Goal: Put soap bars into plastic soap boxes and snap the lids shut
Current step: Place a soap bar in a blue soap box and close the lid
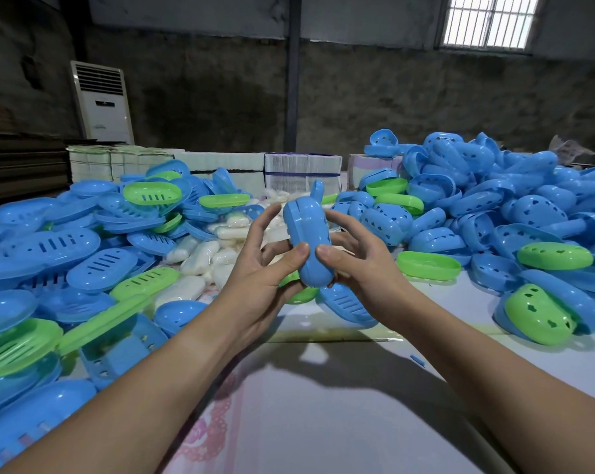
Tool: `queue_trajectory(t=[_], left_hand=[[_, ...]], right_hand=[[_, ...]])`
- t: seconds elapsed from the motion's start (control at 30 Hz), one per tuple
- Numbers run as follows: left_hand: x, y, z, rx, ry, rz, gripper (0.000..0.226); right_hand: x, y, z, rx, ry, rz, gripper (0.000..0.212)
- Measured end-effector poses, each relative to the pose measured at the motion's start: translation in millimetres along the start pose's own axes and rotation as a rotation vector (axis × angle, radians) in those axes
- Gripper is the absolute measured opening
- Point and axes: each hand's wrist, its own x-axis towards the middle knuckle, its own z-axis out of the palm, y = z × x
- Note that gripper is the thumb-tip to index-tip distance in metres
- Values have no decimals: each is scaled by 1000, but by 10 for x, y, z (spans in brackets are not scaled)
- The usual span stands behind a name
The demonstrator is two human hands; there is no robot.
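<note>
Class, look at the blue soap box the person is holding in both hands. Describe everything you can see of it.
The blue soap box is glossy, rounded plastic, its two halves closed or nearly so with a seam along the edge. It is held up on end above the table, before the piles. The left hand and right hand grip it from either side, thumbs pressing its near face. Any soap inside is hidden.

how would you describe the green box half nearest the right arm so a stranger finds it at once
Start at the big heap of blue box halves on the right. At its near edge lies a green box half, nested in a blue one. It shows heart-shaped holes.
</note>
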Motion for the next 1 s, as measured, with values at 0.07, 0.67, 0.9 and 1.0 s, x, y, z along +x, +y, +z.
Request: queue_trajectory(t=[0.07,0.67,0.9,1.0], left_hand=[[-1,1,1,1,-23,14,65],[-10,-7,-24,111,-63,39,65],[-13,10,-40,114,-68,-18,60],[-20,7,-27,109,-35,-69,59]], right_hand=[[-5,-5,-7,2,-6,-10,58],[-33,-39,-55,-135,-10,39,54],[-39,-58,-90,-138,-15,53,54],[-38,-53,-76,-149,-33,59,56]])
